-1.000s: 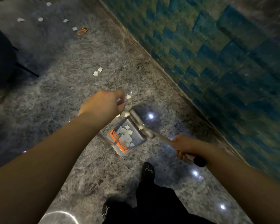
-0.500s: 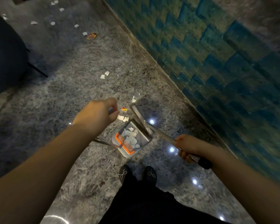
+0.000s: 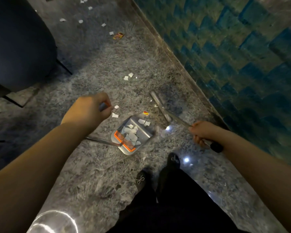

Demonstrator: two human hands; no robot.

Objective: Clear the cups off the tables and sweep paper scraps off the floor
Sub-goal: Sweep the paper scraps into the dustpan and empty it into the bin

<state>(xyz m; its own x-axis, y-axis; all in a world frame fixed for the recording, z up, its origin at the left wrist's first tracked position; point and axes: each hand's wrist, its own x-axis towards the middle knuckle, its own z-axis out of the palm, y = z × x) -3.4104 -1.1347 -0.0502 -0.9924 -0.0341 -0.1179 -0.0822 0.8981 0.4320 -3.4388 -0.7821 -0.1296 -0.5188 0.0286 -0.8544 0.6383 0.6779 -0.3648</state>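
A grey dustpan [image 3: 145, 132] with an orange comb edge stands on the floor and holds several white paper scraps [image 3: 131, 134]. My left hand [image 3: 89, 110] grips the top of its long handle. My right hand [image 3: 204, 133] grips the broom handle; the grey broom head [image 3: 160, 105] lies on the floor just beyond the pan, near the wall. Two scraps [image 3: 115, 111] lie by my left hand, a red-yellow bit [image 3: 145, 113] lies at the pan's mouth, and two more scraps [image 3: 128, 76] lie farther off.
A teal tiled wall [image 3: 233, 56] runs along the right. A dark chair [image 3: 18, 42] stands at the left. More white scraps [image 3: 81, 21] and a red wrapper [image 3: 118, 35] lie on the grey marble floor beyond. My black shoes [image 3: 158, 170] stand just behind the pan.
The broom head has swung away from the pan's mouth toward the wall. My left hand and the dustpan shifted slightly, and the view has tilted so more floor ahead shows.
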